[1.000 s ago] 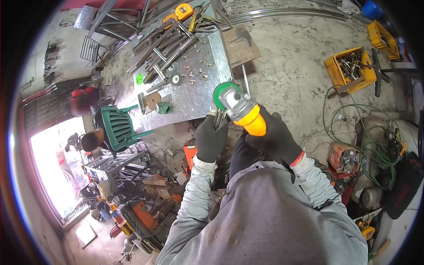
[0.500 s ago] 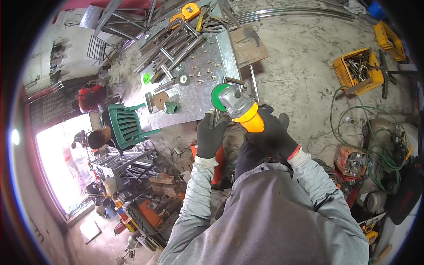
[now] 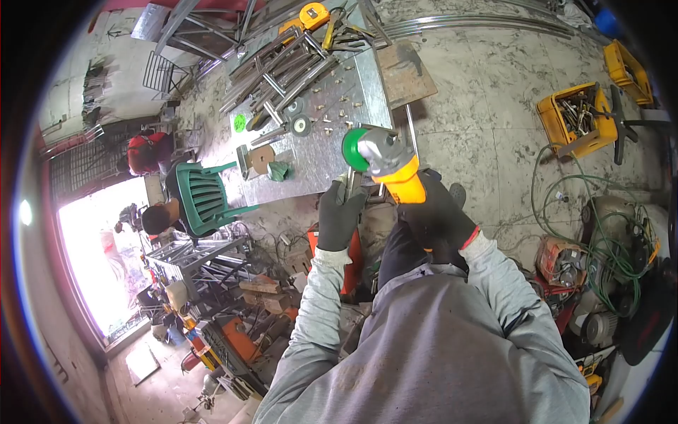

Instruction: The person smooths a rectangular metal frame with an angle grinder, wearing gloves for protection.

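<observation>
My right hand (image 3: 436, 215), in a dark glove, is closed round the yellow body of an angle grinder (image 3: 404, 181). The grinder's grey head points up and left, with a green disc (image 3: 354, 150) on it. My left hand (image 3: 340, 218), also gloved, grips a short metal tube (image 3: 351, 185) at the near edge of the metal table (image 3: 332, 159). In this view the disc overlaps the tube's far end, just beyond my left fingertips. A grinding wheel (image 3: 301, 126) and several small metal pieces (image 3: 328, 113) lie on the tabletop.
Metal frames (image 3: 282, 74) and a yellow tape measure (image 3: 313, 15) lie at the table's far end. A green chair (image 3: 203, 198) stands left, with a person (image 3: 161, 218) beside it. Yellow crates (image 3: 578, 119) and a green hose (image 3: 600, 185) are on the right-hand floor.
The whole view has shifted slightly to the right. The grinder is tilted a little differently, its disc still over the tube. Both hands keep their hold.
</observation>
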The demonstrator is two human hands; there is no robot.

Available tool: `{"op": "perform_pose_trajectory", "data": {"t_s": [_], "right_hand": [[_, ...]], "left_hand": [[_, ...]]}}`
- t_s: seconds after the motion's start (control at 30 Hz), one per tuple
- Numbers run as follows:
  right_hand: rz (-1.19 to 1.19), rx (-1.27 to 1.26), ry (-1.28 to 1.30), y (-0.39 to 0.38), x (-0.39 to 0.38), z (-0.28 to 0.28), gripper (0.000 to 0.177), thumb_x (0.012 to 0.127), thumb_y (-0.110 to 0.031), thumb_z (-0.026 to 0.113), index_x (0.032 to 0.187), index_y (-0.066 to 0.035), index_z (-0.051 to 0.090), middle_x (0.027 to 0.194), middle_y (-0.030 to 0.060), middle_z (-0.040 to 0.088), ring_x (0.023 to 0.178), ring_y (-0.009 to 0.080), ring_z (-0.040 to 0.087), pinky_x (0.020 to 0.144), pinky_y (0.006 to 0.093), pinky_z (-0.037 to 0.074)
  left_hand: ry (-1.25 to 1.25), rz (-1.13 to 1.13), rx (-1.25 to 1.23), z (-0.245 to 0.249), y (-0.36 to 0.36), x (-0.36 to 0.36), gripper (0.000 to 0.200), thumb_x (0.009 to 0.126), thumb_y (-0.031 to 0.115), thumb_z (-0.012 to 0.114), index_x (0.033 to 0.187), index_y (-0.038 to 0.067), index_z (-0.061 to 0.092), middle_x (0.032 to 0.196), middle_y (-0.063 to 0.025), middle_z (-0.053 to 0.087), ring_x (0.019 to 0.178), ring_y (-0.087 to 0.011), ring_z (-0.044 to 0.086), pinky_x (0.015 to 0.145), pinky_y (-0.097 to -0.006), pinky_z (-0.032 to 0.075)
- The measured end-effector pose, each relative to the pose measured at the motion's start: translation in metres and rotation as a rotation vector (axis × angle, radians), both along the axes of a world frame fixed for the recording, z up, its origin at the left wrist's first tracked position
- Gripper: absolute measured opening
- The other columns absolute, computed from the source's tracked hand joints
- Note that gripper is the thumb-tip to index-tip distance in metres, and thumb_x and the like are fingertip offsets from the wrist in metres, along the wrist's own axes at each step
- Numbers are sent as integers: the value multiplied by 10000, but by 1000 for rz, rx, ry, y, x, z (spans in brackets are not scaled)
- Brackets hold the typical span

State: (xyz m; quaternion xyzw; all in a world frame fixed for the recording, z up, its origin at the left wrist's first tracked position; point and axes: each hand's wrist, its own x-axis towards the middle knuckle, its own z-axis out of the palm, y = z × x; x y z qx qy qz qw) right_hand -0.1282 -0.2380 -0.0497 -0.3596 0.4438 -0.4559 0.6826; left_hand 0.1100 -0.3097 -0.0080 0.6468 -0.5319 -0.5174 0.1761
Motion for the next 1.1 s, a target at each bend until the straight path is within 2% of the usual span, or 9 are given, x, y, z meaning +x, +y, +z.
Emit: {"op": "perform_pose_trajectory", "data": {"t_s": [0.17,0.37,0.4,0.47,0.57,0.63,0.87,0.93,1.1], "right_hand": [[1,62,-234,8,9,-35,641,830,-155,866,1419,-22,651,1284,50,709,1144,159,673,969,347,566],[-27,-112,-127,13,9,-26,592,876,-148,810,1423,-22,620,1276,65,683,1087,177,681,949,354,576],[-28,-109,-128,7,3,-15,592,876,-148,810,1423,-22,620,1276,65,683,1087,177,681,949,354,576],[6,340,-382,-4,-9,4,652,873,-162,832,1464,-29,593,1278,55,682,1149,181,661,1011,364,554],[49,173,-273,3,-3,-25,666,878,-190,850,1470,-41,583,1265,48,676,1132,171,666,971,358,571],[18,120,-325,13,6,-33,653,875,-203,860,1449,-44,593,1245,52,681,1073,163,680,914,353,586],[23,322,-491,3,-6,-21,676,897,-216,856,1491,-56,578,1254,76,692,1073,191,707,942,372,594],[-6,348,-524,8,-6,-17,657,907,-216,842,1485,-53,576,1233,84,693,1057,204,716,933,376,604],[-126,363,-564,18,4,-11,621,916,-231,822,1455,-45,576,1129,113,711,935,227,745,836,386,639]], "left_hand": [[-3,1,5,1,-2,0,367,961,103,741,1309,-12,723,992,-15,763,824,-76,645,727,-298,526],[131,35,53,-1,-1,-1,350,974,78,717,1308,-27,713,1074,-18,764,869,-82,653,748,-287,530],[152,40,-5,-4,-1,-4,298,971,85,719,1256,-6,711,961,-9,729,732,-76,619,639,-265,492],[172,46,-62,-5,-1,-5,247,969,92,721,1203,14,709,849,1,694,595,-71,586,529,-242,453],[104,51,19,-4,-3,-1,242,972,83,711,1202,11,707,844,-2,696,590,-80,589,534,-248,456],[173,75,97,-3,-2,-1,343,973,71,714,1300,-34,709,1013,-3,734,836,-74,621,728,-275,500],[259,82,43,-18,-2,5,348,976,83,719,1299,-46,703,1043,-18,753,879,-105,658,784,-285,525],[277,115,-19,-19,-2,1,252,981,52,684,1224,-15,702,892,-16,728,649,-72,617,573,-244,469],[178,58,38,-9,-4,3,283,992,64,681,1262,-20,689,919,-14,724,642,-65,597,559,-240,455]]}}
